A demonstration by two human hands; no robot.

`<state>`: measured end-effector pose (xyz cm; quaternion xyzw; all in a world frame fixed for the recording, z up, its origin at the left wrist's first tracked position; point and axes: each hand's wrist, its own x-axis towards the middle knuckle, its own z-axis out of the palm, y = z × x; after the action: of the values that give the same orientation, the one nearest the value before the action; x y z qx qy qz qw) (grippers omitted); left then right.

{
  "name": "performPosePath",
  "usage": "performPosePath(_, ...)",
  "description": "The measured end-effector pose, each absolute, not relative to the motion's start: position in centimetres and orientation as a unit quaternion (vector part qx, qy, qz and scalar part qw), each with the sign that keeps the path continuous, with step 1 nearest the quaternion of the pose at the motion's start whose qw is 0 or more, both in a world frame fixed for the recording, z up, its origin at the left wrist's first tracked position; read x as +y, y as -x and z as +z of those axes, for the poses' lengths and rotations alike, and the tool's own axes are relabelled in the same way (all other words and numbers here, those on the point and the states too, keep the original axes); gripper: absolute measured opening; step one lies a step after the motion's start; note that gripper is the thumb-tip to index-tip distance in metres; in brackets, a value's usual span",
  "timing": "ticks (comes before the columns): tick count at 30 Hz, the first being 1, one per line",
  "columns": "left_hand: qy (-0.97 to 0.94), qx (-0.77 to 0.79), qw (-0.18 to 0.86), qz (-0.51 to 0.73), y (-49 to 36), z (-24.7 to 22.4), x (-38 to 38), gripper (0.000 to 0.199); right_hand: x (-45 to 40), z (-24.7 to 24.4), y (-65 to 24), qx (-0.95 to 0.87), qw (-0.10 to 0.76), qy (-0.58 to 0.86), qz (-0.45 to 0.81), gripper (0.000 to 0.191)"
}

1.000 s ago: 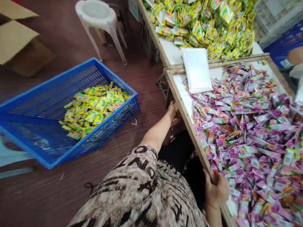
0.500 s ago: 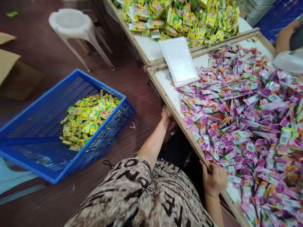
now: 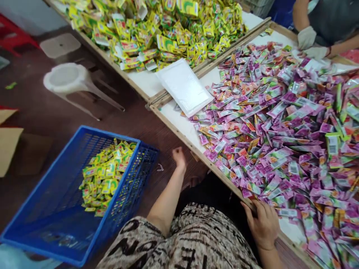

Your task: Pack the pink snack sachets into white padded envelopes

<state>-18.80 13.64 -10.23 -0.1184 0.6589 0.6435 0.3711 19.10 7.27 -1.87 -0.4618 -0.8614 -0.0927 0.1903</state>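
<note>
My left hand (image 3: 178,157) is curled up beside the table, over the floor, and nothing shows in it. It is apart from the wooden table edge (image 3: 193,147). My right hand (image 3: 263,221) grips that same edge nearer my body, thumb on the outer side and fingers over the rim. Just past the right hand lies a wide heap of purple and pink stick sachets (image 3: 269,130) on the white tabletop. A white padded envelope (image 3: 185,87) rests at the table's far left corner, partly on the sachets.
A blue crate (image 3: 64,213) with small yellow packets (image 3: 108,179) stands at my left. Yellow boxes and packets (image 3: 168,33) cover the adjoining table. A white stool (image 3: 67,80) stands behind the crate. Across the table are another person's gloved hands (image 3: 311,43).
My left hand has come away from below the table edge and is now curled in the air. My right hand stays on the edge. The view has shifted, showing the other person's gloved hands.
</note>
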Motion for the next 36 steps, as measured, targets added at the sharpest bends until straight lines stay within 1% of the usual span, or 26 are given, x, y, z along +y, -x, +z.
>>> performPosePath(2,0.059,0.709,0.255,0.655,22.6,-7.1,13.9,0.01,7.0,-2.0,-19.2,-0.86,0.189,0.465,-0.089,0.038)
performPosePath(3,-0.013,0.731,0.195,0.654,24.1,-5.3,14.6,0.01,7.0,-2.1,-19.2,-0.858,0.188,0.469,-0.09,0.038)
performPosePath(4,-0.141,0.747,0.143,0.633,25.2,-3.6,15.8,0.011,6.9,-2.1,-19.1,-0.856,0.186,0.475,-0.09,0.038)
performPosePath(5,-0.292,0.746,0.115,0.587,25.9,-2.1,17.5,0.012,6.9,-2.1,-19.1,-0.853,0.184,0.479,-0.089,0.037)
performPosePath(7,-0.564,0.695,0.123,0.428,26.0,0.1,21.4,0.017,6.8,-2.1,-18.8,-0.85,0.183,0.486,-0.084,0.037)
performPosePath(8,-0.644,0.676,0.131,0.333,25.6,0.8,23.4,0.021,6.8,-2.0,-18.7,-0.849,0.184,0.488,-0.081,0.037)
performPosePath(10,-0.712,0.67,0.135,0.16,24.6,1.3,27.0,0.028,6.8,-1.9,-18.6,-0.846,0.186,0.495,-0.074,0.037)
performPosePath(11,-0.721,0.672,0.134,0.103,24.2,1.4,28.4,0.028,6.8,-1.8,-18.6,-0.843,0.186,0.5,-0.07,0.037)
performPosePath(13,-0.726,0.672,0.136,0.053,24.0,1.7,30.1,0.026,6.7,-1.7,-18.6,-0.838,0.184,0.51,-0.06,0.036)
performPosePath(16,-0.735,0.662,0.134,0.061,25.0,2.7,30.5,0.026,6.6,-1.6,-18.5,-0.835,0.181,0.517,-0.051,0.035)
performPosePath(18,-0.751,0.639,0.137,0.095,25.8,3.5,29.4,0.028,6.5,-1.6,-18.4,-0.834,0.179,0.519,-0.046,0.034)
performPosePath(20,-0.796,0.569,0.169,0.118,26.0,3.8,27.4,0.03,6.5,-1.6,-18.4,-0.832,0.176,0.524,-0.043,0.033)
performPosePath(22,-0.845,0.476,0.22,0.1,25.6,3.5,25.3,0.034,6.5,-1.6,-18.4,-0.83,0.173,0.529,-0.04,0.032)
performPosePath(24,-0.862,0.433,0.252,0.074,25.1,2.6,23.8,0.04,6.5,-1.8,-18.4,-0.829,0.17,0.531,-0.033,0.031)
performPosePath(25,-0.859,0.438,0.257,0.072,24.9,2.2,23.5,0.039,6.4,-1.9,-18.5,-0.829,0.167,0.532,-0.029,0.031)
performPosePath(27,-0.836,0.479,0.252,0.092,24.7,1.6,23.5,0.029,6.4,-2.2,-18.5,-0.83,0.16,0.534,-0.02,0.031)
performPosePath(29,-0.794,0.539,0.241,0.144,24.3,1.6,23.9,0.012,6.4,-2.3,-18.5,-0.83,0.157,0.535,-0.019,0.032)
performPosePath(30,-0.759,0.577,0.237,0.189,23.8,1.9,24.0,0.01,6.4,-2.3,-18.5,-0.831,0.157,0.534,-0.02,0.033)
performPosePath(31,-0.713,0.611,0.24,0.246,23.0,2.2,24.0,0.011,6.4,-2.2,-18.4,-0.831,0.158,0.532,-0.023,0.033)
performPosePath(33,-0.617,0.641,0.282,0.359,20.5,2.9,23.5,0.019,6.5,-2.0,-18.2,-0.833,0.161,0.528,-0.026,0.032)
performPosePath(34,-0.582,0.639,0.313,0.394,18.8,3.1,23.2,0.024,6.6,-1.9,-18.1,-0.834,0.162,0.526,-0.025,0.032)
performPosePath(36,-0.543,0.634,0.37,0.407,15.3,3.4,22.4,0.033,6.6,-1.7,-18.1,-0.835,0.166,0.524,-0.02,0.033)
